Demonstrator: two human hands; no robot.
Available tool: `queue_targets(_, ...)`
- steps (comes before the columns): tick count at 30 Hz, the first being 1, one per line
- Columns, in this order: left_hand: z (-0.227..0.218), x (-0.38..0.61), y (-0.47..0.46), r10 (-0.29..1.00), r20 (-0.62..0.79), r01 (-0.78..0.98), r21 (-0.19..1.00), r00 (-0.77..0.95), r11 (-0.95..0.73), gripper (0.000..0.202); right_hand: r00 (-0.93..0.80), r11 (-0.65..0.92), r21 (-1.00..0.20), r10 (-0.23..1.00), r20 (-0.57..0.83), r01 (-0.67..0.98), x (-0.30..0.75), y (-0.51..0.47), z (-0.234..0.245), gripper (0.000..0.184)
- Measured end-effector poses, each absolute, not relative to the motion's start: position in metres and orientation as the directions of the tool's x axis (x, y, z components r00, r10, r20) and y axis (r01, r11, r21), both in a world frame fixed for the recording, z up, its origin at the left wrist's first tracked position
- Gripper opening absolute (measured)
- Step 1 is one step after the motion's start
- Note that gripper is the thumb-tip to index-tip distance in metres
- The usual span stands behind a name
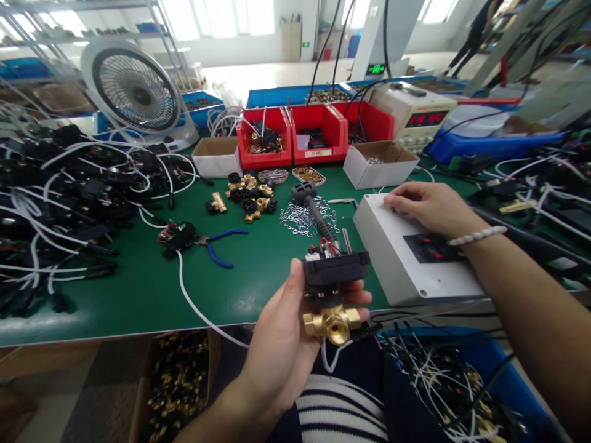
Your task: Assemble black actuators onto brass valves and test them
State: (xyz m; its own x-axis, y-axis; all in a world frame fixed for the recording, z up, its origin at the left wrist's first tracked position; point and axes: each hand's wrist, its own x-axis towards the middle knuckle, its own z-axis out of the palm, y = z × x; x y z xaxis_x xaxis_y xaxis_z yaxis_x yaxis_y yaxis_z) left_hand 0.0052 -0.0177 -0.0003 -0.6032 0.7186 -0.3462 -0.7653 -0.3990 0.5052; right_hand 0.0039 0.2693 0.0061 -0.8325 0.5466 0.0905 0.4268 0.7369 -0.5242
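My left hand (281, 332) is closed around a motorised brass valve (335, 289), held upright above the table's front edge. Its black actuator body has an open top showing wires and a metal pin, with a brass valve body below. A black ribbed cable part (318, 215) stands behind it, seemingly joined to the top. My right hand (425, 206) rests on a light grey control box (392, 264), its fingers curled together at the top's far-left corner. Whatever small part they pinch is hidden. Black-and-red terminals (431, 247) sit beside the wrist on the box.
Blue-handled pliers (221, 237) lie near an opened black actuator (178, 237). Metal clips (307, 216) and brass valve bodies (252, 194) are on the green table. Red bins (318, 151) and a power supply (418, 117) stand behind. Cabled actuators (83, 191) pile up left.
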Motion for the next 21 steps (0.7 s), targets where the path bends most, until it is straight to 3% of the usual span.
queue_targets(17,0.001,0.007,-0.019,0.722,-0.332,-0.757,0.518,-0.607,-0.399,0.048,-0.842,0.723,-0.561,0.533,0.082,0.403,0.004,0.275,0.003,0.032)
queue_targets(21,-0.003,0.002,-0.020,0.807,-0.298,-0.843,0.361,-0.509,-0.399,0.062,-0.839,0.697,-0.606,0.536,0.087,0.383,0.003,0.279,-0.001,0.045)
